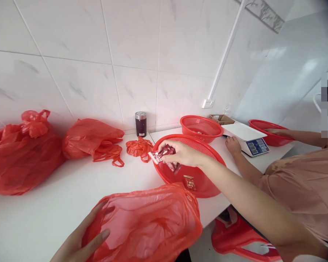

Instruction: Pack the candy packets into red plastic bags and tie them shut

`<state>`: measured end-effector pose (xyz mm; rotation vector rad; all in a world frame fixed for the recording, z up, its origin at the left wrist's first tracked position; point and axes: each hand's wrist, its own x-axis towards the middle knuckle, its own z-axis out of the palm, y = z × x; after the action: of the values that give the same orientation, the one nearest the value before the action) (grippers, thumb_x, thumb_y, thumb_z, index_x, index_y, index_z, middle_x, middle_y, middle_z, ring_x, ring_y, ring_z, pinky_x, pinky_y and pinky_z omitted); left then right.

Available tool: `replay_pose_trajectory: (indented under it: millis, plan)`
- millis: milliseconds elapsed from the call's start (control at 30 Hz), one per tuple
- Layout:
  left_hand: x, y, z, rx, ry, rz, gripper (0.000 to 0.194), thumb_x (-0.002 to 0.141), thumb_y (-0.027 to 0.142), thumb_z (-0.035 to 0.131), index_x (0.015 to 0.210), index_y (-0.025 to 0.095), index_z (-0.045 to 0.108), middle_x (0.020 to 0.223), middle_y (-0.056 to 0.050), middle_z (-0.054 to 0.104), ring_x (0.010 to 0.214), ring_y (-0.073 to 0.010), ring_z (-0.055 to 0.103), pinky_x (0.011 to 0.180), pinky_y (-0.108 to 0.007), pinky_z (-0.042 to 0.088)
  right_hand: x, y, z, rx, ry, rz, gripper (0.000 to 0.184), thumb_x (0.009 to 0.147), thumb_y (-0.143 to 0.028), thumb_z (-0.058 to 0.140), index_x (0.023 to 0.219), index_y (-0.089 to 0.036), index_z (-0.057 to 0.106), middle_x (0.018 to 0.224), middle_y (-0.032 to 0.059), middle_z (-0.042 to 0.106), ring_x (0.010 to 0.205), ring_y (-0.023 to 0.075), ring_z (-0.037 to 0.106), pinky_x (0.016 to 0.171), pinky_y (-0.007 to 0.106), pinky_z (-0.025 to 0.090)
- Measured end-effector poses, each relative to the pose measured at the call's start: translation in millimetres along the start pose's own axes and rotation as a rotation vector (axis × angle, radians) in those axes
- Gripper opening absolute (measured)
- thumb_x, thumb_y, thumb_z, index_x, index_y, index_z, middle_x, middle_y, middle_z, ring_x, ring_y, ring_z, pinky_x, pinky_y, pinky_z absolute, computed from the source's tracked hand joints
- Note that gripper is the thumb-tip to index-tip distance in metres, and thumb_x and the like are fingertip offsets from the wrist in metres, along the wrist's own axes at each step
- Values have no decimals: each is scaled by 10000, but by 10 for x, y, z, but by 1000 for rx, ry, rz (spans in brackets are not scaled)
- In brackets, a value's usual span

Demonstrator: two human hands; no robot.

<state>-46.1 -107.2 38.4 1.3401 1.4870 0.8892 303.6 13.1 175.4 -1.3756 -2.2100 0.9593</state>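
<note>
White-ended packet (pixel 159 155) points left, long axis nearly level, pinched in right hand (pixel 177 153).

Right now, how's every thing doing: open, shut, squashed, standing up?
Front bag: open, left hand at its mouth
Wrapped packets: in right hand
Near basket: upright, something small inside
Back basket: upright
Far basket: upright, a person's hand inside
Cup: upright, lid on
Small bag: crumpled
Middle bag: bulging
Leftmost bag: bulging, top bunched
Cardboard box: open
Scale: display unreadable
</note>
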Motion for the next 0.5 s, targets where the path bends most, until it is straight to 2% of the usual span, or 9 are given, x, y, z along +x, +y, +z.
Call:
replay_pose_trajectory:
  millis: [67, 133, 167, 200, 267, 333, 400, 467, 500]
  plan:
    - [22, 89, 34, 15, -58, -10, 738, 735, 540, 669, 1410, 419, 396, 1478, 29, 456, 1377, -283, 369, 1141, -495, 245, -113, -309, 154, 204, -128, -138, 249, 886, -276, 556, 1126, -237, 506, 805, -43, 601, 654, 89, 596, 603, 193, 498]
    - [32, 189, 77, 16, -103, 1, 756, 772, 530, 639, 1447, 422, 317, 1505, 34, 416, 1386, -257, 356, 1146, -463, 250, -213, -541, 423, 201, -314, -234, 238, 846, -235, 616, 1080, -225, 575, 900, -20, 635, 754, 101, 623, 687, 200, 506]
    - [32, 233, 99, 24, -105, 13, 751, 786, 527, 625, 1456, 416, 302, 1515, 33, 401, 1391, -251, 348, 1147, -450, 250, -249, -615, 566, 139, -365, -277, 237, 838, -200, 619, 1073, -227, 603, 969, -5, 644, 831, 114, 629, 747, 211, 502]
    - [28, 269, 116, 39, -104, 23, 750, 792, 524, 620, 1460, 404, 300, 1523, 28, 386, 1397, -250, 336, 1148, -442, 249, -273, -658, 692, 63, -387, -309, 251, 839, -175, 614, 1083, -234, 623, 1052, 9, 644, 926, 133, 623, 816, 227, 490]
    - [14, 308, 134, 71, -98, 41, 750, 803, 520, 607, 1469, 385, 290, 1538, 18, 359, 1410, -250, 310, 1149, -436, 246, -282, -657, 830, -51, -342, -353, 317, 862, -168, 591, 1164, -261, 620, 1223, 23, 604, 1106, 161, 570, 948, 262, 436]
    - [-3, 311, 126, 100, -103, 62, 729, 830, 509, 574, 1479, 379, 269, 1544, 11, 348, 1415, -245, 299, 1154, -443, 225, -256, -555, 773, -59, -217, -347, 340, 912, -217, 540, 1244, -280, 577, 1297, 19, 576, 1160, 156, 545, 990, 275, 409]
    - [-21, 296, 103, 132, -100, 73, 700, 844, 499, 556, 1476, 379, 278, 1536, 4, 365, 1411, -245, 307, 1159, -453, 208, -231, -372, 567, -41, -56, -280, 326, 953, -269, 468, 1268, -283, 550, 1256, 16, 605, 1092, 142, 583, 937, 275, 445]
    - [-43, 286, 83, 163, -61, 83, 692, 825, 500, 584, 1457, 381, 328, 1518, -3, 398, 1402, -261, 326, 1159, -465, 202, -239, -128, 345, -148, 58, -124, 327, 948, -299, 470, 1268, -289, 542, 1221, 29, 618, 1047, 158, 600, 883, 293, 464]
    - [-57, 285, 76, 172, -29, 91, 700, 807, 503, 604, 1447, 385, 348, 1516, -2, 402, 1399, -272, 331, 1157, -471, 206, -261, 7, 268, -262, 60, -15, 360, 912, -298, 531, 1272, -292, 543, 1237, 47, 605, 1054, 181, 597, 876, 310, 460]
